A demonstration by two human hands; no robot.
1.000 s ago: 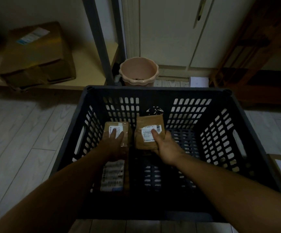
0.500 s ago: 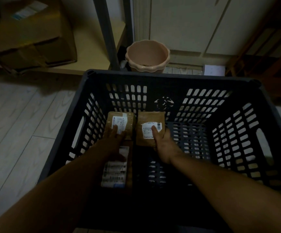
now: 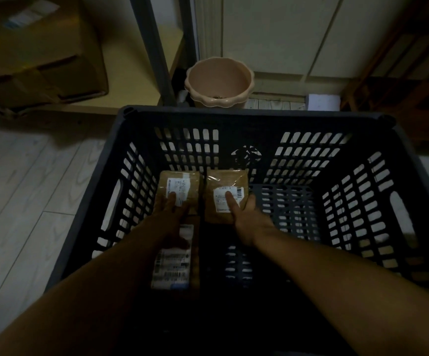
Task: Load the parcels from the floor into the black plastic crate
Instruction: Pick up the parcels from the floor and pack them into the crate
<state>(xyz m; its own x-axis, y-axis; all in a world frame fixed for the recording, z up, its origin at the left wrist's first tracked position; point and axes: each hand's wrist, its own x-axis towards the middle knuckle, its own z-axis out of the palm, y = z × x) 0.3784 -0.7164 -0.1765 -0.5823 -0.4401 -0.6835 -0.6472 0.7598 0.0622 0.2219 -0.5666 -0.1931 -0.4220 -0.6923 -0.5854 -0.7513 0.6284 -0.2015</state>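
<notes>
Both my arms reach down into the black plastic crate [image 3: 254, 114], which fills the middle of the view. At its far left corner lies a small brown parcel [image 3: 180, 185] with a white label; my left hand [image 3: 168, 214] grips its near end. Right beside it sits a second brown parcel [image 3: 227, 187] wrapped in clear tape, and my right hand [image 3: 246, 217] holds it with the thumb on its label. A third parcel with a long white label [image 3: 173, 263] lies on the crate floor under my left forearm.
A pink plastic pot [image 3: 220, 82] stands just behind the crate. A large cardboard box [image 3: 36, 52] rests on a low wooden shelf at the back left, beside a grey metal post [image 3: 154, 47]. Dark wooden furniture [image 3: 401, 73] stands at the right. Pale plank floor lies left.
The two small parcels have gone deeper, down against the crate's far wall, with my hands still on them. My head has moved closer over the crate.
</notes>
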